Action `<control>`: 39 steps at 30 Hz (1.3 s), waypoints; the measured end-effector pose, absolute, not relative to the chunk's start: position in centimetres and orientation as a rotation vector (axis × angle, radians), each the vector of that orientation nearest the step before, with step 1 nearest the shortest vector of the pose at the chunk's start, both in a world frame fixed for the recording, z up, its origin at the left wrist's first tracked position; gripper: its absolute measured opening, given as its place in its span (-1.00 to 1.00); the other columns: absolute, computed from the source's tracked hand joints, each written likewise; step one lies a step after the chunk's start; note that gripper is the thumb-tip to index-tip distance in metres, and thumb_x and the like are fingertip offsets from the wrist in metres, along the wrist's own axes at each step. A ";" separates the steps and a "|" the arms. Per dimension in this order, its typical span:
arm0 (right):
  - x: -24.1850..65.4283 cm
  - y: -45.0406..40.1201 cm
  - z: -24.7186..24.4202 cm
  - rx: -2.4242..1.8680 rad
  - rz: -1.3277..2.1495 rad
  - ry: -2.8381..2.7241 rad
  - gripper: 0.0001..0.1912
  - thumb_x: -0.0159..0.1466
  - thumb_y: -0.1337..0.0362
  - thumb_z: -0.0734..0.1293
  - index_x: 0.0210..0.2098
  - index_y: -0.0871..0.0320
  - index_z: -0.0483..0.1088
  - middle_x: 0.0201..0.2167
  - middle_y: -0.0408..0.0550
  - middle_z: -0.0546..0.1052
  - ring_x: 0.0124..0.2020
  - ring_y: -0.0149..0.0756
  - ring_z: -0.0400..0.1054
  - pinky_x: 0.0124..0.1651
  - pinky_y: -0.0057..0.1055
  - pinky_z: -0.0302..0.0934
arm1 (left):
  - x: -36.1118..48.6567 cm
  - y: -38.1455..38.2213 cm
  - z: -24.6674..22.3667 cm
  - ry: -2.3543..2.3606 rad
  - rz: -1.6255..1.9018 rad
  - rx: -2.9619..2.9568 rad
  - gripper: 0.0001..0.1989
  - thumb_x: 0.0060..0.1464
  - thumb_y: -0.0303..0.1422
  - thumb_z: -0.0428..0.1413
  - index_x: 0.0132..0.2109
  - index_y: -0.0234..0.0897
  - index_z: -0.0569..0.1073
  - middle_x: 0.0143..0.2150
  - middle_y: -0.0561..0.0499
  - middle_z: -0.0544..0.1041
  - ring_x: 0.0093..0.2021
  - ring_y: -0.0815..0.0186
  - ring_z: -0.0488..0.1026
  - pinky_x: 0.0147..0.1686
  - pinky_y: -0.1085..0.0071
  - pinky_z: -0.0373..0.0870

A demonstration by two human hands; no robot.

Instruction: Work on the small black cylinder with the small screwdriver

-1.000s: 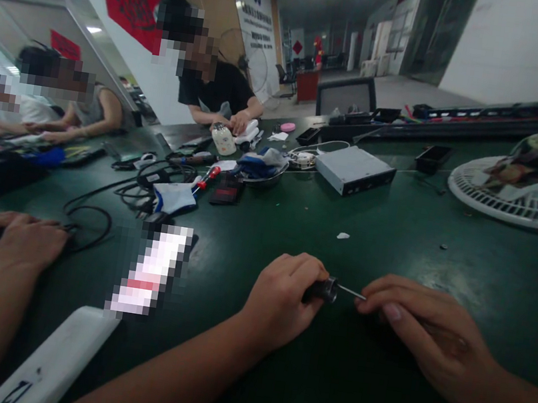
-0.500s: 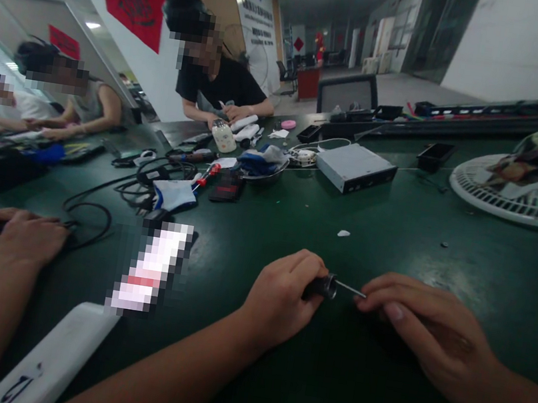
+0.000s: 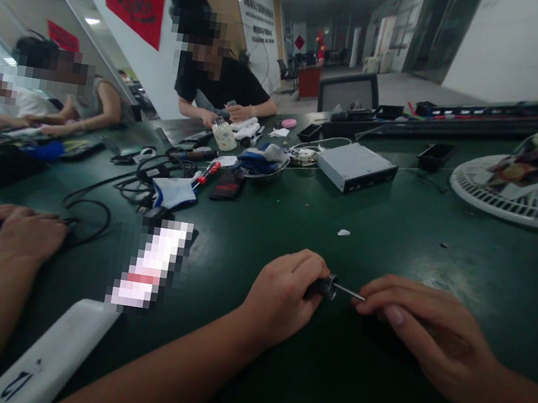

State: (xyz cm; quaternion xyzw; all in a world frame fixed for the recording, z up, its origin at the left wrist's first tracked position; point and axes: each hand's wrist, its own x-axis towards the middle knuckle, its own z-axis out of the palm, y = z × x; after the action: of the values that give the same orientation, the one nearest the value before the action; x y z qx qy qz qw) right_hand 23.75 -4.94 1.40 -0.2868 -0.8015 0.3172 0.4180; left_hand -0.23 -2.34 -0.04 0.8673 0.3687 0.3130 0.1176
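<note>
- head view, looking down a green bench (image 3: 372, 392)
- left hand (image 3: 279, 301): closed round the black handle of a small screwdriver (image 3: 323, 288)
- screwdriver: held level above the bench, its thin steel shaft pointing right
- right hand (image 3: 431, 337): curled and narrow, fingers (image 3: 377, 292) at the shaft's tip; whether they pinch anything cannot be told
- co-worker's hands (image 3: 26, 236): flat on the bench at far left, beside a black cable (image 3: 87, 218)
- white pack (image 3: 54, 351): between those hands and the left forearm, its upper part blurred
- farther on: grey metal box (image 3: 355, 167), steel bowl (image 3: 265, 174), red-handled screwdriver (image 3: 207, 173)
- far right: white fan guard (image 3: 516, 205)
- across the bench: seated person (image 3: 220, 83), both hands at white items
</note>
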 end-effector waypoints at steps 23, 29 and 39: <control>23.8 -5.2 1.1 -0.798 0.793 -2.047 -0.79 0.43 0.35 0.21 -0.20 0.08 0.49 -0.33 -0.11 0.59 -0.33 -0.34 0.50 -0.28 -0.41 0.34 | -0.2 -2.4 -0.1 1.061 0.936 2.608 -0.81 0.10 -0.57 0.17 -0.14 -0.27 0.41 -0.10 -0.03 0.53 -0.14 0.24 0.48 -0.16 0.29 0.44; 23.7 -5.1 1.4 -0.763 0.902 -2.108 -0.79 0.43 0.36 0.21 -0.14 0.06 0.49 -0.22 -0.08 0.59 -0.17 -0.29 0.49 -0.12 -0.36 0.35 | -0.2 -2.5 0.0 1.124 0.900 2.602 -0.80 0.09 -0.59 0.16 -0.15 -0.26 0.40 -0.09 -0.03 0.52 -0.13 0.23 0.47 -0.15 0.28 0.44; 24.1 -4.9 0.7 -1.333 0.574 -1.841 -0.73 0.44 0.13 0.21 -0.25 0.04 0.50 -0.34 -0.07 0.60 -0.30 -0.20 0.51 -0.32 -0.31 0.32 | -0.2 -2.5 0.3 1.334 0.905 2.414 -0.74 0.08 -0.57 0.16 -0.08 -0.25 0.40 -0.10 -0.02 0.47 -0.16 0.24 0.43 -0.22 0.29 0.45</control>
State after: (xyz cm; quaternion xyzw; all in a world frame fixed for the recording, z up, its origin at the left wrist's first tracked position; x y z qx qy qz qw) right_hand 24.14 -4.88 0.73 -0.5239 -0.7239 0.2255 0.3883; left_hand -0.21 -2.50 0.30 0.8257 0.4562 0.3097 0.1192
